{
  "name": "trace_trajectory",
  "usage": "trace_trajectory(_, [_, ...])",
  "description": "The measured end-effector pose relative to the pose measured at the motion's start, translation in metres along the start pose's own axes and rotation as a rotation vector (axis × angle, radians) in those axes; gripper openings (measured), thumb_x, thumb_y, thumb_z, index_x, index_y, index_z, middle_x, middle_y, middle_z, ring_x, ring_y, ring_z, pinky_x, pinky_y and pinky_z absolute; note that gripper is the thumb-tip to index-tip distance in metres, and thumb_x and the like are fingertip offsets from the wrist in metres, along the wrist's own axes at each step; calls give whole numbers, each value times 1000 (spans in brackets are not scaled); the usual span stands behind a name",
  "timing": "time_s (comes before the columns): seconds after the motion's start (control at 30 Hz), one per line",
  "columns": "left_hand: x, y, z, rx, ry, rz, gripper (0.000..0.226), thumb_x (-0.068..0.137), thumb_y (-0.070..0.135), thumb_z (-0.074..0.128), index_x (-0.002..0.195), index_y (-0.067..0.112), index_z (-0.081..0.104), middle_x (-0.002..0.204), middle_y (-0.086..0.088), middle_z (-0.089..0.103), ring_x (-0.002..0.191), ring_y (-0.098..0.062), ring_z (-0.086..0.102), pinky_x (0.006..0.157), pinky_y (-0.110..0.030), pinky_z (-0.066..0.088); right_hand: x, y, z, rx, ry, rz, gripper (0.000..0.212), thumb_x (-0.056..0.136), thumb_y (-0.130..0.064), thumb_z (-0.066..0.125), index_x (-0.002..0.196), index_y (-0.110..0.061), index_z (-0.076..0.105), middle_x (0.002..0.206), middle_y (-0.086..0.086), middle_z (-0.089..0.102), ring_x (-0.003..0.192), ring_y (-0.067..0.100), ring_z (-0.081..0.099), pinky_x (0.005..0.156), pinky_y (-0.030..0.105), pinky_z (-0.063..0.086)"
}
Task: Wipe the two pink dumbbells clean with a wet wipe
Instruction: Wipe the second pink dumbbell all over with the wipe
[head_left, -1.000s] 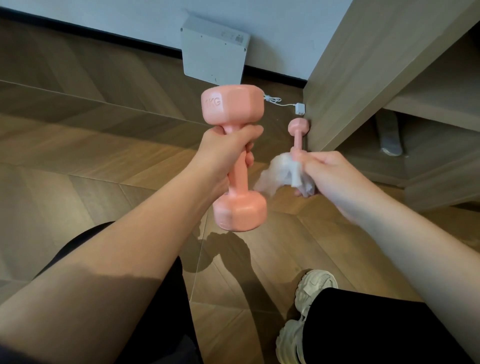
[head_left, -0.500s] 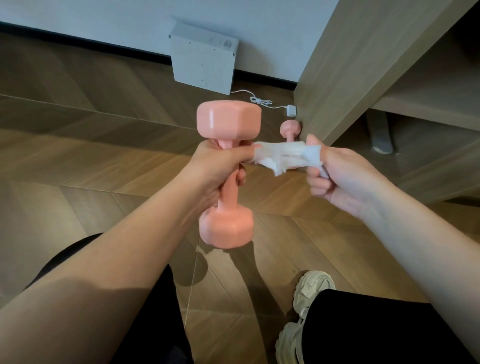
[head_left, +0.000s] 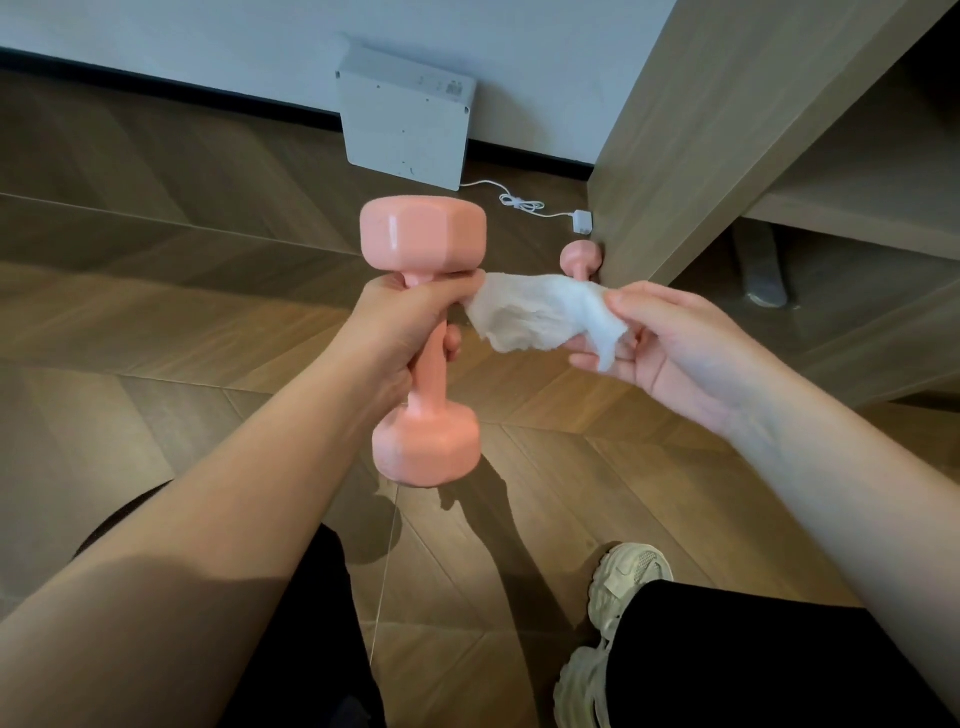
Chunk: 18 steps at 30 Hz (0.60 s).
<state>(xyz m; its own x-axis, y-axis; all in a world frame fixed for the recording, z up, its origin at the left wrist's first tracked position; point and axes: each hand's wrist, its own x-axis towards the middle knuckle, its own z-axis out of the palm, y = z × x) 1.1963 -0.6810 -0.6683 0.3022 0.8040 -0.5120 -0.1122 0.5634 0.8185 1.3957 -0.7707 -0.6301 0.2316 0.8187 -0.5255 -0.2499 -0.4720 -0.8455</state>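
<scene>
At centre, the left hand (head_left: 410, 322) grips an upright pink dumbbell (head_left: 423, 447), the right hand (head_left: 670, 348) at three o'clock pinches a white wipe (head_left: 540, 312) reaching the left knuckles, and beyond, at one o'clock, the second dumbbell (head_left: 581, 255) stands beside a cabinet (head_left: 675, 156).

A home room — herringbone wood floor (head_left: 156, 322), wooden shelving (head_left: 779, 156).

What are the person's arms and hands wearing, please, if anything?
The left forearm and right forearm are bare, no sleeves showing. The left hand and right hand are ungloved; no watch, bracelet or ring is visible.
</scene>
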Motion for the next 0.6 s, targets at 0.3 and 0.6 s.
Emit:
trace_trajectory(0.3, [5, 14, 7, -173, -85, 31, 19, 89, 18, 67, 77, 15, 54, 55, 1, 48, 44, -12, 45, 48, -24, 39, -12, 35, 48, -359, -156, -112, 21, 96, -12, 53, 91, -4, 72, 90, 2, 69, 89, 10, 60, 97, 37, 47])
trace_trajectory(0.6, [2, -1, 21, -94, -147, 11, 15, 90, 16, 67, 81, 13, 56, 54, 1, 46, 44, -12, 44, 48, -24, 39, -10, 48, 64, -536, -36, -72, 24, 71, -20, 84, 84, -15, 65, 83, 2, 68, 74, 9, 58, 71, 26, 45])
